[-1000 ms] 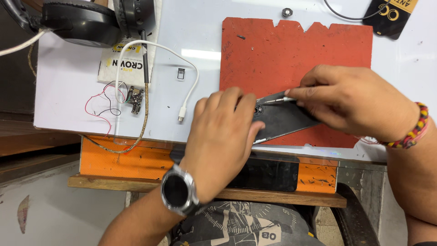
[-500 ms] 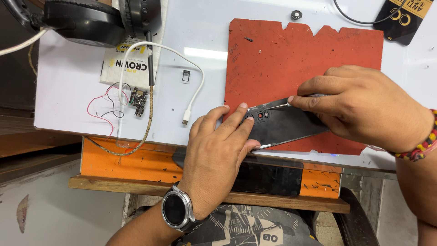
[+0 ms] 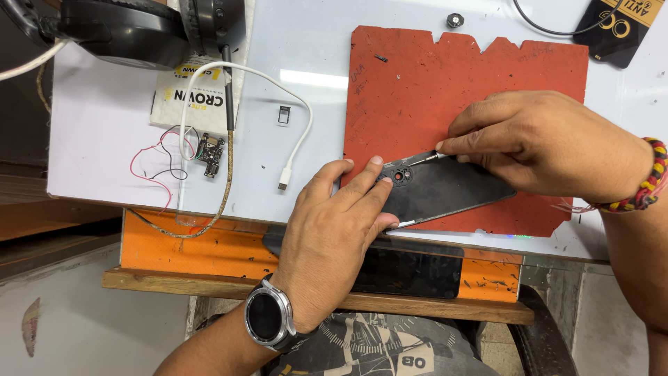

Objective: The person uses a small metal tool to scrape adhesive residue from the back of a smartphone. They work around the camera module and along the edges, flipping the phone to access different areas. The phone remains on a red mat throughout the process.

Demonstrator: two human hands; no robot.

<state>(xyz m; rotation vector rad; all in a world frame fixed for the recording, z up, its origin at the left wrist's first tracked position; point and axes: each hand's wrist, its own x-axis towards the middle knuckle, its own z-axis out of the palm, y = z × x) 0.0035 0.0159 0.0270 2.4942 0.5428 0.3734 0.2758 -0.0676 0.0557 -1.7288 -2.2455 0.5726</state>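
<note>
Dark, glossy phone point(image 3: 445, 191) lay back-up on red mat point(image 3: 480, 90) at bench front edge. Left hand point(image 3: 334, 230) pressed flat on its near end, fingers spread, not clenched. Right hand point(image 3: 550, 150) pinched thin metal tool point(image 3: 417, 159) at top edge. Prob. light, stiff, slippery, fragile; best held by edges.

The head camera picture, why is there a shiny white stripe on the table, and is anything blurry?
Head view: the bright stripe is lamp glare on the glossy white tabletop, beside the red-orange rubber mat. The left hand casts a soft shadow under its palm. The dark flat phone and right hand look sharp; nothing is noticeably blurred.
</note>
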